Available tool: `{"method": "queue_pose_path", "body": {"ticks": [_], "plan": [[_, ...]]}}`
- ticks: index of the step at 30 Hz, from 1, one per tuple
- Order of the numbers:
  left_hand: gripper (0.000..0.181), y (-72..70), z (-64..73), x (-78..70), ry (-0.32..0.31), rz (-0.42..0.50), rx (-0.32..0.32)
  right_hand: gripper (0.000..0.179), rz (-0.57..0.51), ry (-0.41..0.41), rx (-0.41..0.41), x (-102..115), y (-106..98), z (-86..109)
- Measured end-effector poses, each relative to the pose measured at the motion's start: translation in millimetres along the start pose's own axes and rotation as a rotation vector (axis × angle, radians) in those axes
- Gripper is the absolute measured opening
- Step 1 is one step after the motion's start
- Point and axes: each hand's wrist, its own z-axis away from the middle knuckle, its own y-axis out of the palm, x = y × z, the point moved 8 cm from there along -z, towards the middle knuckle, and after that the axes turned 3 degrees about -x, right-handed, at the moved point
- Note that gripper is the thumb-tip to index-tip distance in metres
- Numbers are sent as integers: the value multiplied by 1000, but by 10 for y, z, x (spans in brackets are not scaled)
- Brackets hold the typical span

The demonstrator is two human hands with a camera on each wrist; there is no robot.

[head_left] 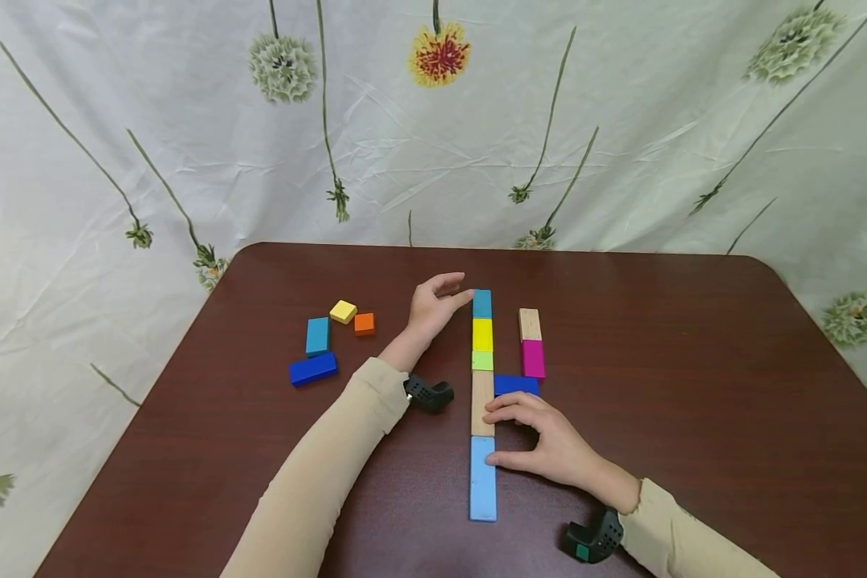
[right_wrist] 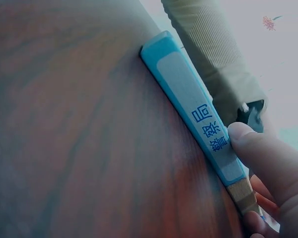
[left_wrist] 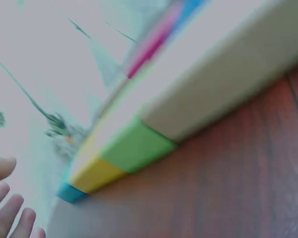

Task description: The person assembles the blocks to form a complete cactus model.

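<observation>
A straight column of blocks lies on the table: a teal block [head_left: 482, 304] at the far end, then a yellow block [head_left: 482, 334], a light green block [head_left: 482, 360], a bare wooden block [head_left: 482, 401] and a long light blue block [head_left: 483, 482] nearest me. My left hand [head_left: 436, 307] is beside the far end, fingers loosely extended, thumb tip right at the teal block's edge. My right hand [head_left: 542, 437] reaches in from the right. Its fingertips rest on the wooden block, its thumb [right_wrist: 241, 133] touches the light blue block, whose side bears printed characters.
A blue block [head_left: 516, 385] joins the column on the right, partly behind my right hand. Beyond it lie a magenta block [head_left: 533, 359] and a wooden block [head_left: 530, 324]. At left are a teal block [head_left: 318, 336], blue block [head_left: 314, 369], yellow block [head_left: 343, 311] and orange block [head_left: 364, 323].
</observation>
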Motion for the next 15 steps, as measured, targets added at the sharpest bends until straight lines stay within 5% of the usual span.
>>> {"method": "queue_pose_path", "body": {"ticks": [8, 15], "plan": [[37, -454, 97, -241, -42, 145, -125, 40, 10, 6, 1, -21, 2, 0], [38, -921, 225, -285, -28, 89, -160, 39, 13, 9, 6, -15, 7, 0]]}}
